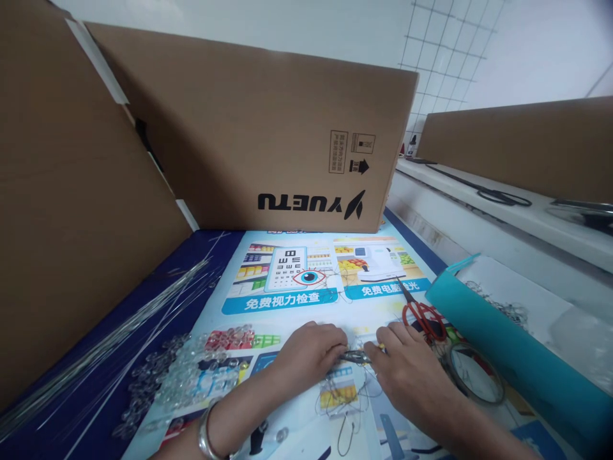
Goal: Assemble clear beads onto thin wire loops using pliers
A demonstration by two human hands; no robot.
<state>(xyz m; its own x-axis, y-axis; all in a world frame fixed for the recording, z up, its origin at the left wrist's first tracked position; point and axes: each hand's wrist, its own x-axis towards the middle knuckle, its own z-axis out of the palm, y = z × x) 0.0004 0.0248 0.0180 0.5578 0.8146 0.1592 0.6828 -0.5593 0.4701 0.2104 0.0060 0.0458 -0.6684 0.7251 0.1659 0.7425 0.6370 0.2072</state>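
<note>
A person's left hand [311, 348] and right hand [407, 367] meet over a printed poster [306, 281] spread on the bench [201, 246], both pinching a small dark metal piece [357, 356] between the fingertips; each grip is clenched on that piece, which sits between the two hands, just above a tangle of thin wire [345, 399] lying on the poster. Exactly what the piece is cannot be told at this size. Red-handled scissors [421, 316] rest just right of the right hand, beside a roll of clear tape [474, 374] and a teal folder [507, 348]. Left of the left hand lies a scatter of clear beads [191, 370], and beyond them a sheaf of straight wires [119, 335]. A cardboard box [258, 140] stands behind the poster. Fine work like this likely goes best with both wrists braced on the poster and the loose wire kept clear of the fingers.
</note>
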